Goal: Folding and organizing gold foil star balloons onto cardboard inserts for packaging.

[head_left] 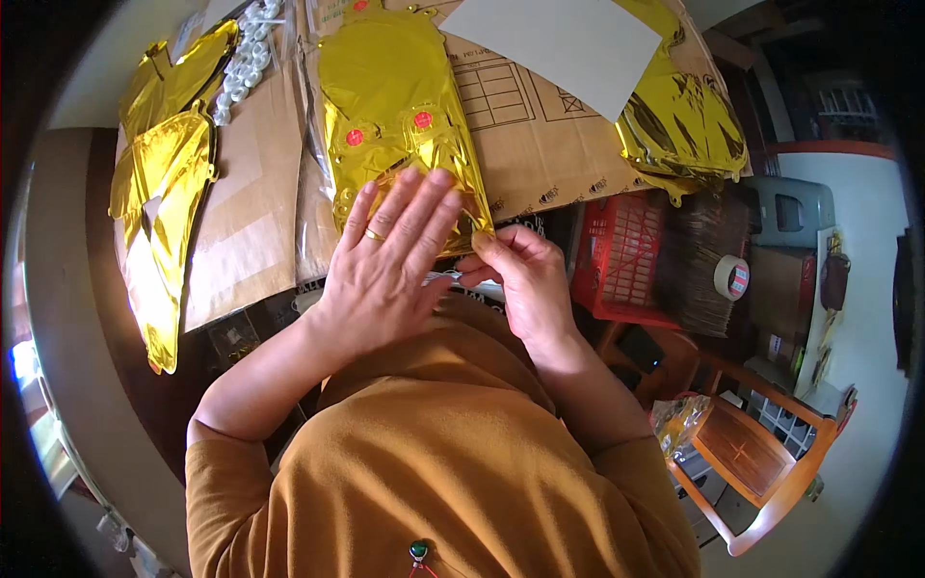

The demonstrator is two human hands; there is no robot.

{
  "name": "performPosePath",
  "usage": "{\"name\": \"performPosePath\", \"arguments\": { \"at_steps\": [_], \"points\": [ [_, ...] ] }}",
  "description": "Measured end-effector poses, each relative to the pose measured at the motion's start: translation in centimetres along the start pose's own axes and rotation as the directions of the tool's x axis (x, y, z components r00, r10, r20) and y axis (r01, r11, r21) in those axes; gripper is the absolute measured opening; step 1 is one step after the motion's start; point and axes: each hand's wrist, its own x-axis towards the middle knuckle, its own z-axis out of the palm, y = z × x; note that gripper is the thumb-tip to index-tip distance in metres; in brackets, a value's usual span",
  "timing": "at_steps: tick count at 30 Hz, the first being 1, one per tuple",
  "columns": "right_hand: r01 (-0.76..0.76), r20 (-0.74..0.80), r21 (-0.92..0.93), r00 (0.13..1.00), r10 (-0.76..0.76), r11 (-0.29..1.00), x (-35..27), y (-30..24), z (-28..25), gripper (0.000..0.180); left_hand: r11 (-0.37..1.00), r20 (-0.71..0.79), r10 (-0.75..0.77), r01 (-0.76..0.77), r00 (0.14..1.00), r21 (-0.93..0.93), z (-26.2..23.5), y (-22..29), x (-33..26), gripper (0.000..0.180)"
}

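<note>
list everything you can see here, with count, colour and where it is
foil balloon under the hands: 1, gold with red dots, flat on the cardboard at centre
other foil balloons: at least 2, gold, one at far left, one at upper right
cardboard sheets: several, brown, covering the table top
paper sheet: 1, pale grey, top centre on the cardboard
small round pieces: a cluster, white, top left
basket: 1, red, right of the table
tape roll: 1, pale with a red core, right
wooden chair: 1, orange-brown, lower right
ring: 1, gold, on the left hand
left hand: flat on the balloon's lower edge
right hand: pinching that edge's corner
</note>
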Motion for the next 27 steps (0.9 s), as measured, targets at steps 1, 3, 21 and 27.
{"name": "performPosePath", "arguments": {
  "at_steps": [1, 3, 21, 27],
  "points": [
    [0.006, -0.014, -0.008, 1.0, -0.007, 1.0, 0.0, -0.2, 0.1, 0.017, 0.999, 0.001, 0.027, -0.027, 1.0, -0.025, -0.9, 0.3, 0.2, 0.068],
    [0.001, -0.023, -0.022, 1.0, -0.002, 1.0, 0.1, -0.5, 0.2, 0.017, 0.985, 0.047, 0.158, -0.154, 0.986, -0.083, -0.8, -0.3, 0.8, 0.069],
    [-0.022, -0.053, 0.037, 0.998, 0.024, 0.999, 0.2, -0.4, 0.0, 0.018, 0.967, -0.298, -0.184, 0.118, 0.937, -0.227, -2.6, -10.0, 2.4, 0.045],
    [-0.058, -0.038, 0.059, 0.997, 0.06, 0.997, 0.0, -0.9, -0.7, 0.012, 0.166, 0.055, -0.737, 0.259, 0.673, -0.952, -1.0, -2.3, -7.4, 0.016]
  ]
}}
